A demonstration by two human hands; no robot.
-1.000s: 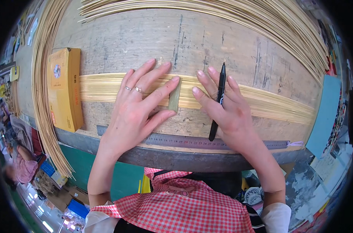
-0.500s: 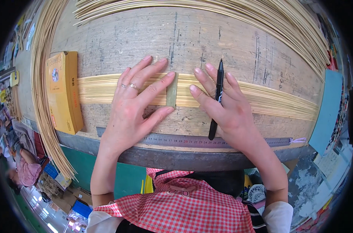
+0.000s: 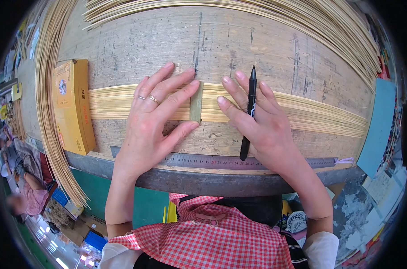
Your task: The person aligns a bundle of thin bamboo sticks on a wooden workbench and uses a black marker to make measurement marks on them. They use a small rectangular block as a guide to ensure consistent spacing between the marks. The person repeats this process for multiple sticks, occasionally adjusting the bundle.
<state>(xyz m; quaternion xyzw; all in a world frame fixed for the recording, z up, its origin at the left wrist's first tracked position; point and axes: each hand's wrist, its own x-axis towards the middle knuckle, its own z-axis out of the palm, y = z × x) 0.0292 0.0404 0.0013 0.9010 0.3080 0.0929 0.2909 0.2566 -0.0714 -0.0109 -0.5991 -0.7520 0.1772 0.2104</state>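
A flat row of thin pale bamboo strips (image 3: 111,102) runs left to right across the wooden table. Across them lies a short, flat greenish slat (image 3: 196,104). My left hand (image 3: 147,121) rests on the row with its fingers spread; the index fingertip and thumb touch the slat's left edge. To the right of the slat, the fingertips of my right hand (image 3: 273,127) lie on the strips. Tucked between that hand's fingers is a black marker pen (image 3: 252,92), its pointed end facing away from me.
A steel ruler (image 3: 221,164) lies along the table's near edge, partly under my wrists. A yellow box (image 3: 71,107) stands at the strips' left end. Long strip bundles lie at the left (image 3: 49,89) and far side (image 3: 302,22). A blue-green sheet (image 3: 377,130) is at right.
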